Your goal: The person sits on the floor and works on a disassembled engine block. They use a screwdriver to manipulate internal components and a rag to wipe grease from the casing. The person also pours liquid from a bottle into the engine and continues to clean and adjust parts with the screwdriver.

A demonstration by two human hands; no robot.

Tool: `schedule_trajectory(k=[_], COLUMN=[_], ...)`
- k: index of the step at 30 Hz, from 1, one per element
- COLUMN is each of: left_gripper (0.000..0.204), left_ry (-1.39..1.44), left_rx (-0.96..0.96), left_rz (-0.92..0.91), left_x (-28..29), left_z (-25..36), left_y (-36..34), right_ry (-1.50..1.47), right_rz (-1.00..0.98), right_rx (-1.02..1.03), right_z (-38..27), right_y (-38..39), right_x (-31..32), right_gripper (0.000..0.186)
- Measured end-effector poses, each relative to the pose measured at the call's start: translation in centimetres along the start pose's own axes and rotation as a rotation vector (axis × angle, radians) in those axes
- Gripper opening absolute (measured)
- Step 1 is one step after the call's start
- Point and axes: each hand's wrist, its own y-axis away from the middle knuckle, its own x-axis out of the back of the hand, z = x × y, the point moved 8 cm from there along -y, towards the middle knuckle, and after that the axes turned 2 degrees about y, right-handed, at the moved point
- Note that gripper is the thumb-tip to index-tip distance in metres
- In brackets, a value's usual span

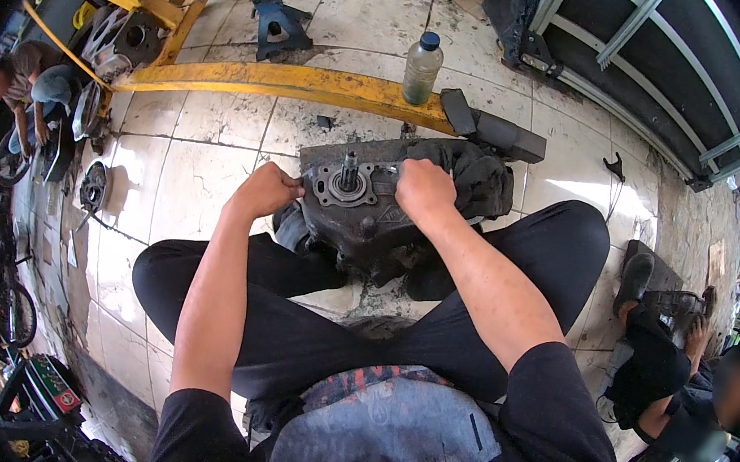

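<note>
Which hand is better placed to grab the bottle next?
Right hand, probably: it looks nearer, with the bottle almost straight above it in the picture. The left hand is farther off, at the left edge of the metal case.

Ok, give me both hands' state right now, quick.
Left hand: closed at the left side of the metal housing; whether it holds anything can't be told.
Right hand: closed at the housing's right side; anything held is hidden.
</note>
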Motion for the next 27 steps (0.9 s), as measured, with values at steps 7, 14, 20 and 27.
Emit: schedule_trajectory(k=[7,14,20,27], left_gripper=[0.027,0.027,0.028,0.027], left_ry=[0.018,-0.014,-0.016,-0.040], left_rx=[0.030,-0.027,-0.030,-0.028], left_rz=[-0.024,-0.005,-0.004,-0.029], left_x=[0.1,0.0,0.4,0.0], left_z=[0.7,1.0,0.8,0.4], left_y=[0.8,-0.5,0.1,0.1], right_ry=[0.005,-0.050,0.068,0.144], right_rz=[0.172,-0.125,-0.176,-0.052], right_rx=[-0.150,-0.101,-0.204,-0.196], right_z=[4.9,4.0,5.1,4.8], right_y=[-0.9,-0.7,-0.8,-0.5], right_x=[2.8,0.0,2.1,1.7], right_gripper=[0.026,0.026,0.026,0.022])
